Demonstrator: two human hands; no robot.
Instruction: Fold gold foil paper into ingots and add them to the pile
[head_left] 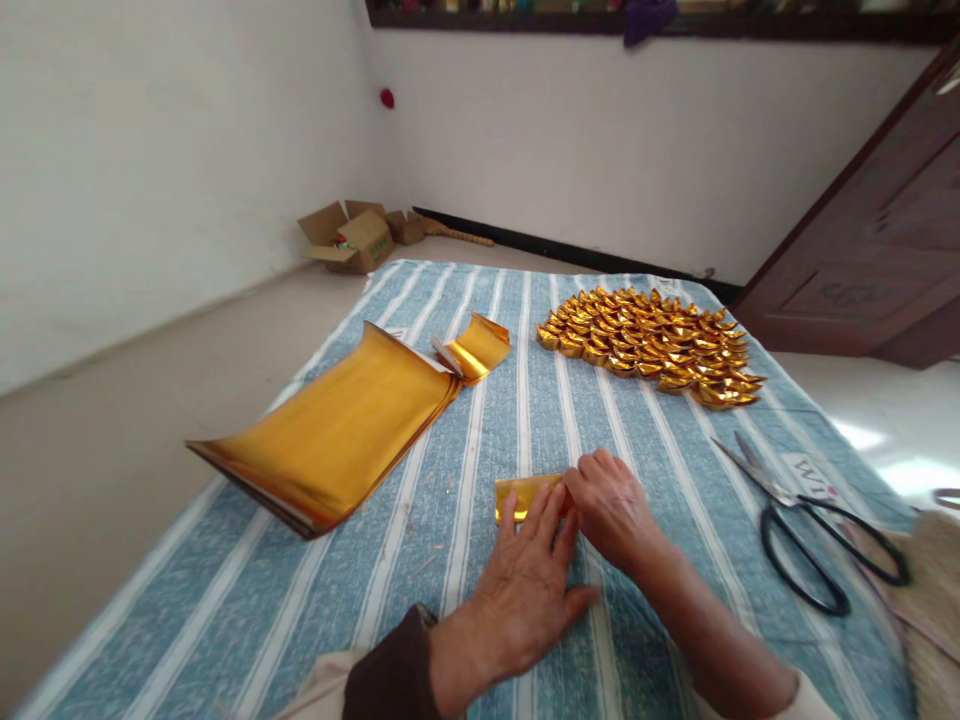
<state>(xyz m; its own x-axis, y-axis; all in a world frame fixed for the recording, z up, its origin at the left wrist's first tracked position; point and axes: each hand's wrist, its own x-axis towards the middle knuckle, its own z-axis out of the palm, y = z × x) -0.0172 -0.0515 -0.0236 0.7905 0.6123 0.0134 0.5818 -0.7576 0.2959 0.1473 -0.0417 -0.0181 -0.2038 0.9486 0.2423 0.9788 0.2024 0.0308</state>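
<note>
A small folded strip of shiny gold paper (510,488) lies on the striped cloth near the middle. My left hand (525,575) rests flat over it, fingers stretched out and the thumb apart. At the strip's right end my right hand (611,502) is closed, its fingertips pinching the paper's edge. That right end is hidden behind the fingers. Further back on the left is a curled stack of large gold sheets (337,425). Touching its far right corner is a smaller stack of gold paper (480,347).
Many folded gold paper ingots (645,340) cover the cloth's back right. Black-handled scissors (799,500) lie slightly open at the right. The blue-and-white striped cloth (420,540) covers the table. An open cardboard box (349,238) stands on the floor behind, and a brown door (847,230) is at right.
</note>
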